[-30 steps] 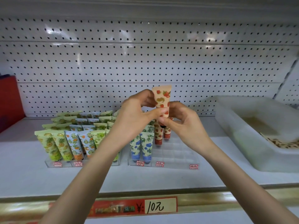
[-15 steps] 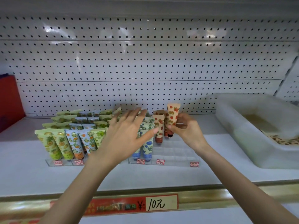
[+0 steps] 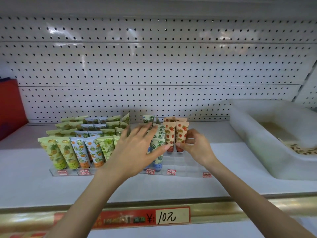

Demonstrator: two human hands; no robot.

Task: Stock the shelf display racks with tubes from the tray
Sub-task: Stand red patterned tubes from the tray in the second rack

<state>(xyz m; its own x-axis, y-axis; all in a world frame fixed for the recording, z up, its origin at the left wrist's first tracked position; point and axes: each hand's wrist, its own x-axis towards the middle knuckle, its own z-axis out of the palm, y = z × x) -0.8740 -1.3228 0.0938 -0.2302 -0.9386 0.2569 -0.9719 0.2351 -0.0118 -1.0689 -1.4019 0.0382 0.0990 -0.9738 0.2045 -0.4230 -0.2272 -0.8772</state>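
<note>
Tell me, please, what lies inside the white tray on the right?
In the tray, patterned tubes lie at the near right corner; the floor farther back looks bare. Its frosted near wall covers anything low against it.

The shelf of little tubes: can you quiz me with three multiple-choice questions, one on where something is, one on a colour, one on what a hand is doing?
1. Where is the white tray relative to the clear racks?
A) left of them B) right of them C) on top of them
2. What colour is the body of the strawberry tube?
A) peach-orange B) black C) purple
3. What is the right hand doing?
A) lying flat and empty B) reaching into the tray C) pinching the strawberry tube

Answers: 1 B, the tray stands at the right end of the shelf; 2 A, peach-orange printed with red berries; 3 C, thumb and fingers close on the tube.
</note>
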